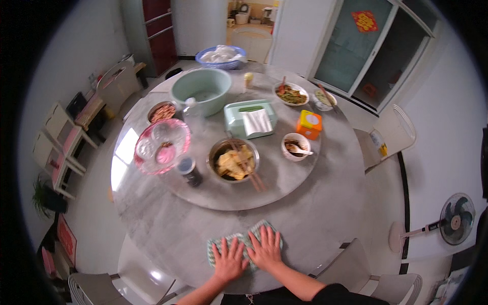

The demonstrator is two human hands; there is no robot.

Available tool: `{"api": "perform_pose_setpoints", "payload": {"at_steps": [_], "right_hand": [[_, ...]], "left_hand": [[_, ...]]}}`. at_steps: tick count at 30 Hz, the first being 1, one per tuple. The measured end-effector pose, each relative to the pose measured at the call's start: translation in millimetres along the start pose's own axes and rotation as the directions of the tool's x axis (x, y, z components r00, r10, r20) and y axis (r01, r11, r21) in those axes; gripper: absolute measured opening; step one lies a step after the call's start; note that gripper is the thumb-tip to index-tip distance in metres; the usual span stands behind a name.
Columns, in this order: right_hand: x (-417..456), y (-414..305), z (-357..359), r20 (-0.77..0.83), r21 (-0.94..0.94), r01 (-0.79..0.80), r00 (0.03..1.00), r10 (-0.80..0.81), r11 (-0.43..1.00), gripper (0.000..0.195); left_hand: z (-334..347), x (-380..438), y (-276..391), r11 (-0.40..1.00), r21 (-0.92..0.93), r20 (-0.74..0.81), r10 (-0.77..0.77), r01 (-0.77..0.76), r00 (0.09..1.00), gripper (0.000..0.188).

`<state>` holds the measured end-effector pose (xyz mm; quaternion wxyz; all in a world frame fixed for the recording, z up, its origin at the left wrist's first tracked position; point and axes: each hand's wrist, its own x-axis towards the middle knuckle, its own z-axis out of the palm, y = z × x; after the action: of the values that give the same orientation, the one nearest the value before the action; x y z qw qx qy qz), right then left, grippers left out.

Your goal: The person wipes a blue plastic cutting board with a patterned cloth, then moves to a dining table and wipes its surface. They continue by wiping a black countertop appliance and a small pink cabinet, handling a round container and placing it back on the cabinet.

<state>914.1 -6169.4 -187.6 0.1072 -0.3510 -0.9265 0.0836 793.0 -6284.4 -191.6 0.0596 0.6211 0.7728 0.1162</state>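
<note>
My left hand (229, 260) and my right hand (265, 248) lie side by side, fingers spread, pressing on a green-and-white patterned cloth (211, 248) at the near edge of the round marble-look table (171, 236). Neither hand is closed around the cloth. Beyond them, on the raised round turntable (221, 198), stands a metal bowl (232, 160) of yellowish food with chopsticks (249, 169) across its rim. A dark-filled cup (189, 171) is left of it. A small bowl (296, 147) with a white spoon is to the right.
The turntable also carries a pink-rimmed clear bowl (162, 146), a tissue box (232, 118), an orange box (309, 124), a plastic bottle (193, 116) and a green basin (201, 91). Chairs (343, 267) surround the table. A fan (455, 221) stands at the right.
</note>
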Motion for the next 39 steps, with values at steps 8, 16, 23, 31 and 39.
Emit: {"api": "perform_pose_setpoints", "payload": {"at_steps": [8,16,23,31,39], "right_hand": [[-0.1,155.6,-35.8,-0.144,-0.143,-0.244,0.964,0.224,0.959,0.057],[66.8,282.5,-43.0,-0.235,-0.13,-0.464,0.873,0.428,0.876,0.057],[-59.0,218.1,-58.9,-0.017,-0.11,-0.323,0.946,0.323,0.94,0.057],[-55.4,182.4,-53.0,0.06,-0.12,-0.031,0.997,0.038,0.992,0.061],[36.2,72.7,-4.3,-0.036,-0.116,0.128,0.991,-0.133,0.985,0.056]], "left_hand": [[32.2,130.0,116.8,0.978,-0.03,-0.001,0.205,-0.205,0.979,0.061],[66.4,271.7,189.1,0.988,-0.036,-0.021,0.15,-0.15,0.989,0.057],[53.4,139.5,194.7,0.941,0.0,0.089,0.336,-0.337,0.938,0.059],[44.1,81.4,167.3,0.977,-0.03,0.039,0.21,-0.209,0.977,0.06],[18.8,53.6,56.5,0.982,-0.029,-0.142,-0.189,0.187,0.972,0.061]]}}
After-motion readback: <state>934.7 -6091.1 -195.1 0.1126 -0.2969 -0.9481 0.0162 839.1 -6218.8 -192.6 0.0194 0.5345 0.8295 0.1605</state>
